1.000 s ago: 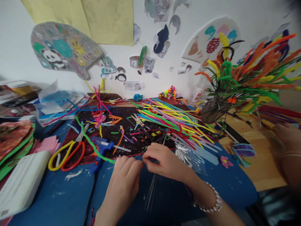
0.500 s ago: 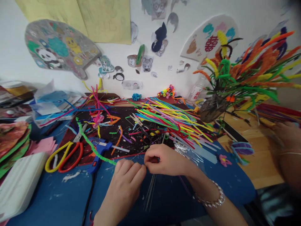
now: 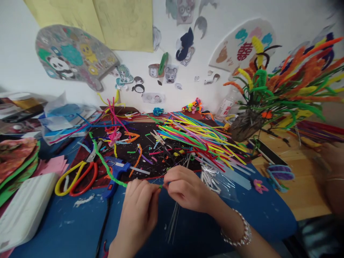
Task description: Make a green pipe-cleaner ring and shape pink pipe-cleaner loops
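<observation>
Head view shows our left hand (image 3: 141, 200) closed around a long, twisted, bright-green fuzzy pipe-cleaner strand (image 3: 107, 166) that stretches across the blue plastic glue gun (image 3: 120, 167); our right hand (image 3: 185, 188) seems to pinch its near end, fingertips partly hidden. We judge it light, soft outside, bendable inside, best held close to that end.

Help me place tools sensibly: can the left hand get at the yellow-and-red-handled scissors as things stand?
Probably yes, once free: the left hand grips a green fuzzy stem. The scissors lie to its left, handles uncovered, though a blue glue gun lies between.
</observation>
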`<state>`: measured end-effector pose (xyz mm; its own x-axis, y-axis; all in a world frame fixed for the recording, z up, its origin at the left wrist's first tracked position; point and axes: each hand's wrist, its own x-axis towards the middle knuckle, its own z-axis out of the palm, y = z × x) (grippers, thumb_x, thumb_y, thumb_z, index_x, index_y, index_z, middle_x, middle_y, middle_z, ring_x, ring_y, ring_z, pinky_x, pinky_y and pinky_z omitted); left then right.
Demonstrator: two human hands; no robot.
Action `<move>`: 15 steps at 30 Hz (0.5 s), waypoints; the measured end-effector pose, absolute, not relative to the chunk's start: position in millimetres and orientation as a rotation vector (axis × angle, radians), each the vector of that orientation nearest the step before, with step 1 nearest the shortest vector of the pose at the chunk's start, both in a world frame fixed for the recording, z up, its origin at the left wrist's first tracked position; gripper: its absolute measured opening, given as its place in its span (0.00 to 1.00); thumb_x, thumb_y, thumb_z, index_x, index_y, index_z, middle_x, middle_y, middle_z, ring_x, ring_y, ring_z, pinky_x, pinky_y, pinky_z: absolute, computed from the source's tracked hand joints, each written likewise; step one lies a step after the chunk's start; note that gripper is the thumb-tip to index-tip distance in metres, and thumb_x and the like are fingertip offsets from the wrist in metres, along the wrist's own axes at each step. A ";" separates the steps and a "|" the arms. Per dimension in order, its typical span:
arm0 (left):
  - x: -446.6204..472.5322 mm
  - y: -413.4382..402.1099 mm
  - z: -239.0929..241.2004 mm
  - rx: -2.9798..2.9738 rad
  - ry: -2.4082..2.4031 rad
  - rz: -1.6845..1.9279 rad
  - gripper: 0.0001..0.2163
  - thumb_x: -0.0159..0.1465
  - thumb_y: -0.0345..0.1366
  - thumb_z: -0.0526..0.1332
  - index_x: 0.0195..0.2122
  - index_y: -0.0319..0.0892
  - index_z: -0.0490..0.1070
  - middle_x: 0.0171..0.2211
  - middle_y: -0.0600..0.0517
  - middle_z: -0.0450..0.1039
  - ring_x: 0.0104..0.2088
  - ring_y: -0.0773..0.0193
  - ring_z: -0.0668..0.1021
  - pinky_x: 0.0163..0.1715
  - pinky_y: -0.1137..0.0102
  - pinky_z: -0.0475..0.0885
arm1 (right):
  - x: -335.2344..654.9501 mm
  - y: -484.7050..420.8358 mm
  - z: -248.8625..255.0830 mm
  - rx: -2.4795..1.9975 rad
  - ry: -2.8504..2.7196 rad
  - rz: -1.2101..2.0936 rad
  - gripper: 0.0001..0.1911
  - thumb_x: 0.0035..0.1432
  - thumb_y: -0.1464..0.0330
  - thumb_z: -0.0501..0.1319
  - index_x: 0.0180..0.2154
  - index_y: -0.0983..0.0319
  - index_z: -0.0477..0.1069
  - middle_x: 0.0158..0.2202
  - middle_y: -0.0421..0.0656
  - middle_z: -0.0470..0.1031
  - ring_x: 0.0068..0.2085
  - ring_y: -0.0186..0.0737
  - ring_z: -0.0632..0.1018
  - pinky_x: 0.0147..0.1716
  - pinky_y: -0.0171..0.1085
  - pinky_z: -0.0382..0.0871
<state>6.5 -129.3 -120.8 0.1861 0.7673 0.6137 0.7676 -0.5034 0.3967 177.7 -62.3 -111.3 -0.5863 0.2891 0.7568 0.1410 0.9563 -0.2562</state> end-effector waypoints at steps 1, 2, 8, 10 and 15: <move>6.7 -129.1 -120.7 -2.427 -1.564 -1.247 0.07 0.65 0.23 0.53 0.33 0.43 0.61 0.26 0.53 0.64 0.29 0.63 0.65 0.29 0.67 0.60 | 177.4 -62.3 -111.8 -0.278 -2.207 0.201 0.10 0.60 0.79 0.55 0.38 0.58 0.60 0.35 0.41 0.73 0.38 0.34 0.72 0.40 0.35 0.70; 7.0 -128.9 -120.8 -2.436 -1.564 -1.243 0.07 0.65 0.23 0.53 0.33 0.43 0.61 0.27 0.53 0.63 0.30 0.63 0.65 0.29 0.67 0.60 | 177.2 -62.3 -112.1 -0.258 -2.210 0.196 0.10 0.60 0.79 0.55 0.38 0.58 0.60 0.35 0.41 0.74 0.38 0.33 0.72 0.40 0.35 0.70; 6.7 -128.6 -122.0 -2.467 -1.568 -1.230 0.07 0.65 0.23 0.53 0.33 0.42 0.62 0.27 0.53 0.64 0.29 0.63 0.65 0.29 0.67 0.60 | 176.5 -63.2 -113.1 -0.247 -2.218 0.200 0.11 0.60 0.80 0.54 0.37 0.58 0.60 0.36 0.39 0.76 0.37 0.33 0.72 0.40 0.35 0.69; 5.9 -129.0 -123.1 -2.471 -1.575 -1.213 0.07 0.65 0.23 0.53 0.33 0.42 0.62 0.27 0.53 0.64 0.30 0.63 0.65 0.30 0.67 0.60 | 175.7 -63.7 -112.1 -0.256 -2.225 0.207 0.11 0.60 0.80 0.52 0.37 0.58 0.59 0.36 0.40 0.76 0.36 0.33 0.72 0.39 0.35 0.69; 5.9 -129.1 -124.6 -2.461 -1.585 -1.199 0.07 0.65 0.24 0.53 0.33 0.42 0.64 0.26 0.53 0.65 0.30 0.62 0.66 0.30 0.66 0.60 | 174.7 -65.2 -111.5 -0.293 -2.244 0.214 0.12 0.59 0.81 0.50 0.37 0.57 0.58 0.35 0.39 0.75 0.35 0.32 0.72 0.38 0.33 0.68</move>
